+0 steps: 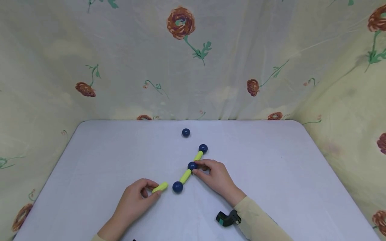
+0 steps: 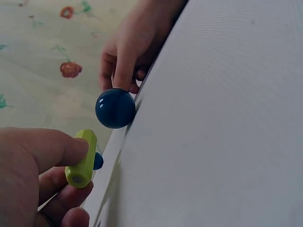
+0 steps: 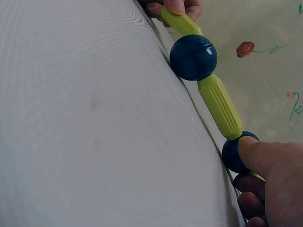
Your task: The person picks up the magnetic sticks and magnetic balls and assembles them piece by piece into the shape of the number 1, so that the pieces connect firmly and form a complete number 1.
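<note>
My left hand [image 1: 134, 201] pinches a short yellow-green building rod [image 1: 161, 187] between thumb and fingers; in the left wrist view, a small grey disc shows in the end of this rod [image 2: 83, 163]. Just right of it lies a chain of three dark blue balls joined by two such rods. The near ball [image 1: 178, 187] is apart from the held rod in the head view. With thumb and fingertips my right hand [image 1: 218, 177] grips the middle ball [image 1: 192, 166], partly covering it. Beyond it, a rod [image 1: 198, 156] leads to the far ball [image 1: 203, 148].
A loose dark blue ball [image 1: 186, 132] rests near the back edge of the white table [image 1: 271, 160]. Flower-printed cloth [image 1: 126, 60] hangs behind and at the sides. A black device [image 1: 228, 218] is at my right wrist.
</note>
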Motion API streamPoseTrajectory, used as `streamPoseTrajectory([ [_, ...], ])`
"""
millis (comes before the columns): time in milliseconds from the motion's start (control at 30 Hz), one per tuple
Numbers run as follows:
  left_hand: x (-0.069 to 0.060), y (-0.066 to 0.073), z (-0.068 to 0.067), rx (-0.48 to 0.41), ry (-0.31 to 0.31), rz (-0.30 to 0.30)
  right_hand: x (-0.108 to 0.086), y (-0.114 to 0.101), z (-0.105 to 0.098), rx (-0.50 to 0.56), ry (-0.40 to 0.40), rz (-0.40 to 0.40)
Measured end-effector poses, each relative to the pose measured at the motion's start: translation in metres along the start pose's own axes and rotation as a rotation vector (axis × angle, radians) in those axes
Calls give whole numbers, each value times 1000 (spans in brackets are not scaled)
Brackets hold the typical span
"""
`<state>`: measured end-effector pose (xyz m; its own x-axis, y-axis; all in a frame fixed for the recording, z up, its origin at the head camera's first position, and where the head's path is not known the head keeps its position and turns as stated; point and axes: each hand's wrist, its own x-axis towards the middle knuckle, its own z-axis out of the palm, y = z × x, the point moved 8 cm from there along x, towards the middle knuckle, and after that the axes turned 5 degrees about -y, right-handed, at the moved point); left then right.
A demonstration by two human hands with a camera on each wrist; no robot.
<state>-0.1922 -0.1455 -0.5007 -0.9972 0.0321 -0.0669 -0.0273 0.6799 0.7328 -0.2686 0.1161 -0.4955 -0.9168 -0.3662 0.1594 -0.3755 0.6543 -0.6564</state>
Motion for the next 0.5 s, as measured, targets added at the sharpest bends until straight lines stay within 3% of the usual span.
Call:
streamPoseTrajectory([
  [167,-2,3,2,-15,-14,47,0,0,-1,-2,5,-5],
  [500,-6,8,11,-25,-67,66,0,1,0,-19,9,-5],
])
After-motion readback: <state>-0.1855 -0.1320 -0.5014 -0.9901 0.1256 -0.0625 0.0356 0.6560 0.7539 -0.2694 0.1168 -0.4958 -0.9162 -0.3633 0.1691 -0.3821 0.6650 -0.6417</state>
